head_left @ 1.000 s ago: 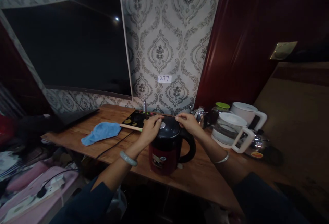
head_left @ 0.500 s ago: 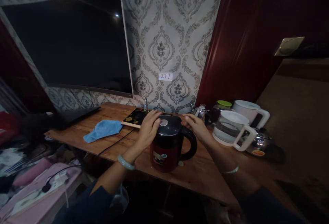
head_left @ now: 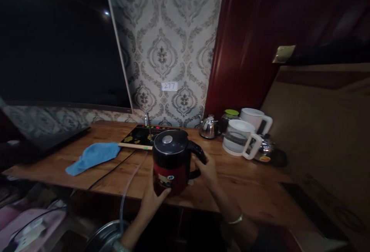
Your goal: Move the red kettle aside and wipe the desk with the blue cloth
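A red electric kettle (head_left: 170, 163) with a black lid and black handle stands near the front edge of a wooden table (head_left: 248, 182). My left hand (head_left: 153, 200) cups the lower front of its body from below. My right hand (head_left: 204, 167) wraps around the black handle on its right side. The lid is closed, with a silver button on top.
A blue cloth (head_left: 92, 155) lies to the left, beside a black induction tea tray (head_left: 144, 136) with a cable and a clear hose. A small steel teapot (head_left: 208, 127), a glass kettle (head_left: 241, 140) and a white kettle (head_left: 256, 118) stand right. A big dark screen (head_left: 58, 47) hangs behind.
Both hands left the lid: the left dropped to the kettle's lower body, the right went to the handle. The view shifted right and down.
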Tool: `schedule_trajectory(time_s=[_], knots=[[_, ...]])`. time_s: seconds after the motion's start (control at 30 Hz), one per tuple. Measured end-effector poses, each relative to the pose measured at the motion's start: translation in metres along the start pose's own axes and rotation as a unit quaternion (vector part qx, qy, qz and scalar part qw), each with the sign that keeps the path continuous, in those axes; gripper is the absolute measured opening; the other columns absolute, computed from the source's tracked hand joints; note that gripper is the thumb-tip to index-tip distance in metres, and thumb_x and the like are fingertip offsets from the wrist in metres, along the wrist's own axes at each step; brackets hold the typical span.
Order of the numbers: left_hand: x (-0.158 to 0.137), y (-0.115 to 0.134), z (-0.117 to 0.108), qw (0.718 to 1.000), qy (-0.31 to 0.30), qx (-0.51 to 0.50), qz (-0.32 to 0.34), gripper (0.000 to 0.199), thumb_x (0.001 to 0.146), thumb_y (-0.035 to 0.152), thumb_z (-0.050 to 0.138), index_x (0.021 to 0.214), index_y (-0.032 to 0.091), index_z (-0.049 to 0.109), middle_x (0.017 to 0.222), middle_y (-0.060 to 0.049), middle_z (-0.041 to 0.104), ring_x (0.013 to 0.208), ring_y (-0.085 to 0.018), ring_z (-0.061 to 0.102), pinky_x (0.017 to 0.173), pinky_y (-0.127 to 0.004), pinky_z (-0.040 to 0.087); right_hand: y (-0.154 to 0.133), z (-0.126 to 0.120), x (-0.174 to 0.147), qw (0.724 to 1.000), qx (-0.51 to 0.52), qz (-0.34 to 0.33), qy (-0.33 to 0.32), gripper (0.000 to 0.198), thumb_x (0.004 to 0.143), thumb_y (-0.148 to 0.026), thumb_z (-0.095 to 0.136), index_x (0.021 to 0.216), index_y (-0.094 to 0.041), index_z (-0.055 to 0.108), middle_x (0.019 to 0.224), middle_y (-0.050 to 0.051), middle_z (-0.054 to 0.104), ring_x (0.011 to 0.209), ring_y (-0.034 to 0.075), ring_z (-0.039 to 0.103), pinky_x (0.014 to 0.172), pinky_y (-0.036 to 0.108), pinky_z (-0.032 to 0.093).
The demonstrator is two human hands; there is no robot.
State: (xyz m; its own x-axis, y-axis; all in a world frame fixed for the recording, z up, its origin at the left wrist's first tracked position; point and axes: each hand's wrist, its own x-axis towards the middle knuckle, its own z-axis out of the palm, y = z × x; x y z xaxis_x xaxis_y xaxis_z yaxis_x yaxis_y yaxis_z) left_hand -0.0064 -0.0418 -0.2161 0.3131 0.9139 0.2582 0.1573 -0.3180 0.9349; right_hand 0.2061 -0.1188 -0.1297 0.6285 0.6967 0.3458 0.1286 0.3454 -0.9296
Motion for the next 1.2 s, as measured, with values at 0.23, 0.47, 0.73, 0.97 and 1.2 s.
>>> schedule_trajectory(time_s=[0.23,0.47,0.73,0.97,1.2], knots=[[0.006,-0.002,0.009,1.000,-0.003,-0.014,-0.016,0.109,0.063,0.054,0.080,0.154,0.022,0.029,0.140,-0.018,0.061,0.130,-0.040,0.058,0.110,-0.057,0.046,0.001,0.011,0.006,0.997,0.028,-0.017,0.071,0.028,0.067,-0.044,0.077,0.082,-0.020,0.075,0.080,0.004,0.076,0.078,0.023,0.066,0.073,0.036,0.055],[0.019,-0.010,0.043,0.998,-0.004,-0.056,-0.007,0.101,0.060,0.051,0.081,0.147,0.021,0.040,0.143,-0.017,0.058,0.133,-0.038,0.055,0.112,-0.056,0.044,0.010,-0.015,0.017,0.992,0.015,-0.047,0.114,0.028,0.068,-0.046,0.077,0.077,-0.019,0.076,0.073,0.003,0.074,0.071,0.020,0.064,0.067,0.032,0.054],[0.060,-0.001,0.102,0.987,-0.101,-0.117,0.032,0.105,0.064,0.032,0.080,0.156,0.028,0.029,0.146,-0.013,0.056,0.129,-0.032,0.059,0.112,-0.049,0.044,0.022,-0.065,0.056,0.983,-0.037,-0.069,0.167,0.035,0.067,-0.053,0.074,0.074,-0.018,0.072,0.067,0.002,0.070,0.067,0.020,0.061,0.064,0.032,0.051],[0.110,0.002,0.159,0.975,-0.129,-0.170,0.060,0.117,0.058,0.020,0.084,0.159,0.028,0.025,0.146,-0.014,0.057,0.132,-0.033,0.057,0.114,-0.050,0.041,0.031,-0.102,0.100,0.973,-0.092,-0.088,0.193,0.039,0.069,-0.056,0.069,0.077,-0.018,0.070,0.074,0.005,0.072,0.074,0.023,0.063,0.068,0.034,0.052],[0.151,-0.001,0.197,0.964,-0.176,-0.195,0.049,0.119,0.058,0.017,0.084,0.159,0.028,0.022,0.142,-0.013,0.060,0.130,-0.031,0.058,0.115,-0.049,0.040,0.045,-0.129,0.128,0.958,-0.165,-0.102,0.211,0.035,0.072,-0.052,0.064,0.088,-0.021,0.069,0.083,0.006,0.075,0.081,0.026,0.066,0.074,0.037,0.052]])
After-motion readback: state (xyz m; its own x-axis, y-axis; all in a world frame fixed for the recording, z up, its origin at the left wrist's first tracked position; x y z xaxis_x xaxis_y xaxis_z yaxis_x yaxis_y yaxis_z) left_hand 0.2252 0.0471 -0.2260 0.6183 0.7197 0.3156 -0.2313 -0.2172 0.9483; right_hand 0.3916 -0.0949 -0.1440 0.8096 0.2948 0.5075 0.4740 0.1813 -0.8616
